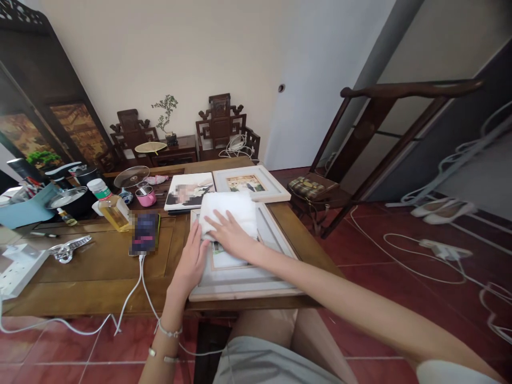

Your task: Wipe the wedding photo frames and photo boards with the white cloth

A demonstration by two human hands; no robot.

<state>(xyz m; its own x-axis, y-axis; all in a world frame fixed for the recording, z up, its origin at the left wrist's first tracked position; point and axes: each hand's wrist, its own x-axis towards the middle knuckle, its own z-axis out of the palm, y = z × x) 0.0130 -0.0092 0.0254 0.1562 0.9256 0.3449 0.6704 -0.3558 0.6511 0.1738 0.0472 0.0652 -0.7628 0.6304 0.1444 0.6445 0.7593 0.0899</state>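
1. Resting on top of the white cloth, the right hand has its fingers spread wide and its palm down.
2. The left hand lies along the cloth's left edge, fingers straight and close together, thumb apart near the lower edge; whether it pinches any cloth, I cannot tell.
3. So the cloth sits beneath the right fingers and just to the right of the left ones. It lies bunched over the upper left part of a frame, covering some of the picture inside.
4. Just beyond the cloth are a photo panel and, to its right, a second frame, both flat on the table.
5. Left of the hands lies a phone with a white cable plugged in.
6. Behind the phone stand a bottle, partly filled with yellow liquid, and a pink cup whose contents are too small to tell.
7. Farther left, a dropper bottle holds amber liquid, a lid covers the pot, and a blue box contains pens.
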